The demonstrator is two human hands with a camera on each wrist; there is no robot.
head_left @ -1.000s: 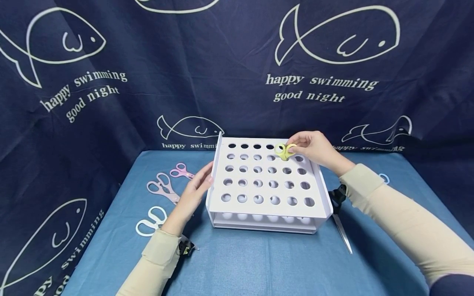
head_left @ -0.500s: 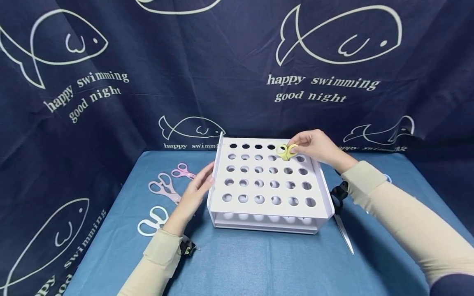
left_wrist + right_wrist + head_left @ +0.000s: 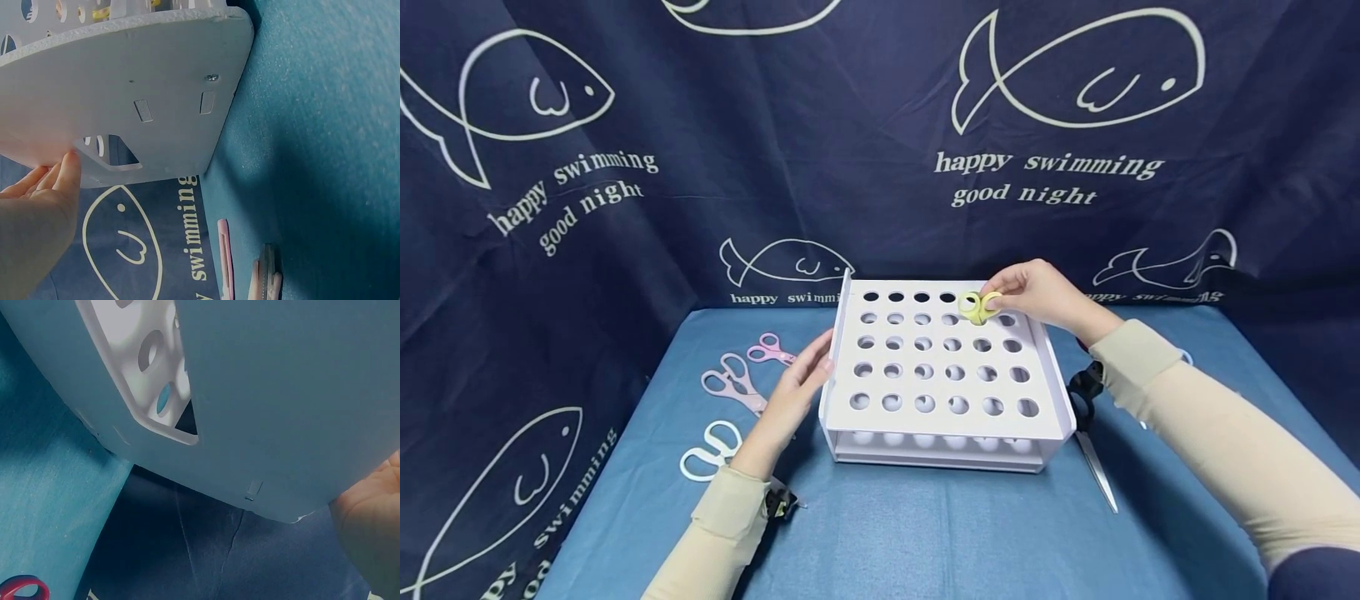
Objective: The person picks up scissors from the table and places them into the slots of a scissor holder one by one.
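Observation:
A white rack (image 3: pixel 940 427) with rows of round holes stands mid-table in the head view. At its back right, my right hand (image 3: pixel 1033 292) pinches the yellow handles of a pair of scissors (image 3: pixel 973 308) between thumb and fingers. The scissors' blades are hidden in a back-row hole. My left hand (image 3: pixel 797 383) rests on the rack's left side panel. In the left wrist view, its extended fingertips (image 3: pixel 70 165) touch that panel beside a cutout. The right wrist view shows the right side panel (image 3: pixel 281 394), with part of my right hand (image 3: pixel 375 519) at its edge.
Left of the rack lie white scissors (image 3: pixel 711 450), pale pink scissors (image 3: pixel 733 383) and small pink scissors (image 3: pixel 770 348). Black-handled scissors (image 3: pixel 1097 475) lie along its right side. A red loop (image 3: pixel 40 590) shows in the right wrist view. A dark fish-print curtain (image 3: pixel 880 150) hangs behind.
My right forearm has shifted slightly and covers more of a light blue loop on the right. Both hands, the rack and the yellow scissors otherwise hold their places.

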